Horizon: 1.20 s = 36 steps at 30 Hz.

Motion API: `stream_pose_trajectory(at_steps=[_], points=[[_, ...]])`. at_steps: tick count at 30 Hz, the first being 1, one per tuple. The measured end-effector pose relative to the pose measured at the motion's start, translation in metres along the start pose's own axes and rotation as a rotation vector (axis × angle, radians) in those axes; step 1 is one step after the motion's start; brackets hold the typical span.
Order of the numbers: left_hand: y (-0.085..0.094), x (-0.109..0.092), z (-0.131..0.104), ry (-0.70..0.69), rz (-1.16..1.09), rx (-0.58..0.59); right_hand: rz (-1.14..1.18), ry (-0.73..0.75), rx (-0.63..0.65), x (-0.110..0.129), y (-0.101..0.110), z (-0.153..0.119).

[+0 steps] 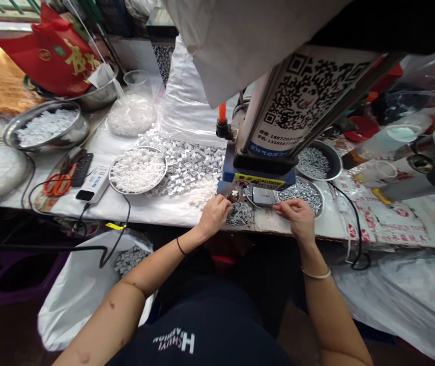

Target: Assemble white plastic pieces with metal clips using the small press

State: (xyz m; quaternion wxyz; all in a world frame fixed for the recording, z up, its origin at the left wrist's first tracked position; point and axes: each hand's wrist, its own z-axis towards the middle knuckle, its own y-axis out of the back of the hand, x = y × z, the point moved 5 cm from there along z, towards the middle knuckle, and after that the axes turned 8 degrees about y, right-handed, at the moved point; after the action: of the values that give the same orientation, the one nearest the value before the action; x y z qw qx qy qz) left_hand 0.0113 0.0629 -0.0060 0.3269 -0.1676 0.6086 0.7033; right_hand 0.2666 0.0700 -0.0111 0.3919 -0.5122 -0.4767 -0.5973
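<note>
My left hand (215,216) is closed in a pinch at the left front of a blue bench press (257,175); whatever its fingertips hold is hidden. A small white cross-shaped piece (234,193) shows just beyond those fingertips. Below it lies a heap of small grey metal pins or screws (239,213). On the other side of the press, my right hand (297,216) has thumb and forefinger pressed together, and what lies between them is too small to name. Behind that hand stands a round metal dish (316,190) of similar metal parts.
White plastic pieces fill a steel dish (138,170) at left, beside loose grey-white square parts (189,165). Orange-handled scissors (57,185) and a power strip (82,169) lie farther left. A dark bowl (331,165) of metal parts and plastic cups (381,170) stand right.
</note>
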Motion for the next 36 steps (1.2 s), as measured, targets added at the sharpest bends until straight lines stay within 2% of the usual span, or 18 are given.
stream_pose_trajectory(at_steps=[3,6,10,13,17,21,26,28,36], points=[[0.004,0.001,-0.002,-0.005,-0.153,-0.004,0.034,-0.023,0.165,0.01,-0.039,-0.023],[0.005,0.008,-0.004,0.127,-0.419,0.051,-0.078,0.047,0.281,0.022,-0.069,-0.04],[0.004,0.015,-0.009,0.324,-0.712,0.131,-0.318,0.213,0.434,0.038,-0.097,-0.05],[0.005,0.011,-0.013,0.334,-0.781,0.156,-0.448,0.303,0.542,0.045,-0.11,-0.05],[0.009,0.002,-0.015,0.27,-0.758,0.167,-0.576,0.339,0.689,0.049,-0.119,-0.049],[0.014,-0.003,-0.015,0.232,-0.71,0.207,-0.633,0.346,0.779,0.054,-0.121,-0.049],[0.007,-0.002,-0.013,0.301,-0.72,0.353,-0.839,0.417,0.854,0.06,-0.122,-0.054],[0.002,-0.001,-0.013,0.353,-0.807,0.392,-0.947,0.458,0.862,0.062,-0.122,-0.056],[-0.007,0.0,-0.018,0.516,-1.02,0.362,-1.118,0.537,0.784,0.069,-0.114,-0.061]])
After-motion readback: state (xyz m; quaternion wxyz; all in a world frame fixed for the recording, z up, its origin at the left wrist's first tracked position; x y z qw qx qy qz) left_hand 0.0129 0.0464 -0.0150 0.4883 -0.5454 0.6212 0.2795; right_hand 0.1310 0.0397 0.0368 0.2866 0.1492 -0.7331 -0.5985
